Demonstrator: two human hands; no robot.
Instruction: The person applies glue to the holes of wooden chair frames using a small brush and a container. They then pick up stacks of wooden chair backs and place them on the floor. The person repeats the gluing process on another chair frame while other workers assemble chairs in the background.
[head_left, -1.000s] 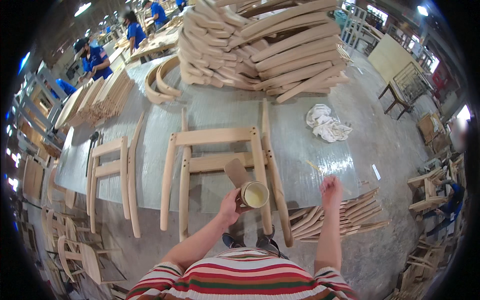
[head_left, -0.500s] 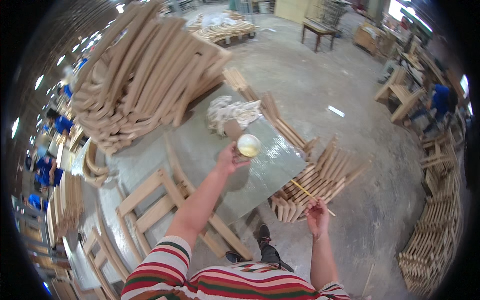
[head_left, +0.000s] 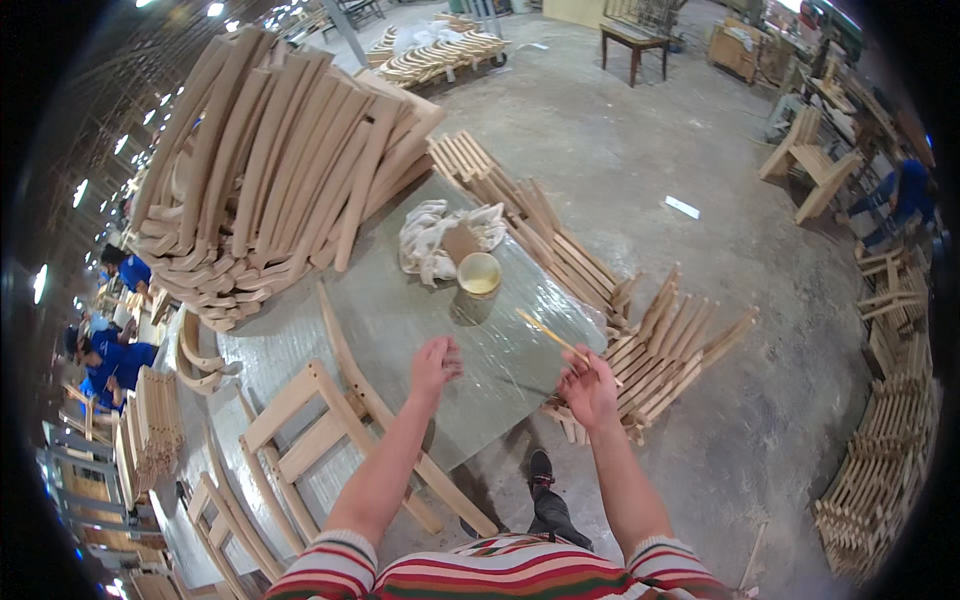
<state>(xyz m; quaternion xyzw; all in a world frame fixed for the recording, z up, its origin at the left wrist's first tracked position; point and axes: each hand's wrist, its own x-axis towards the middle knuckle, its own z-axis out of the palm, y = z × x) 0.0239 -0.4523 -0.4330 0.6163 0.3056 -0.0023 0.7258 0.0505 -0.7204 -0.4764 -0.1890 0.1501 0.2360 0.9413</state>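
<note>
Packages: none show anywhere on the table [head_left: 400, 320] or on the workshop floor.
Labels: none can be made out; the small round tub [head_left: 479, 273] near the table's far edge, just beside the crumpled white cloth, is plain pale yellow, with no sticker visible on the side that shows.
Signs: none seen on the walls or posts that come into the head view.
Screens: none in view.
Doubtful: a small flat white strip [head_left: 682, 207] lies alone on the grey floor, well apart from the table to the right; whether it is paper or a tag cannot be told.
</note>
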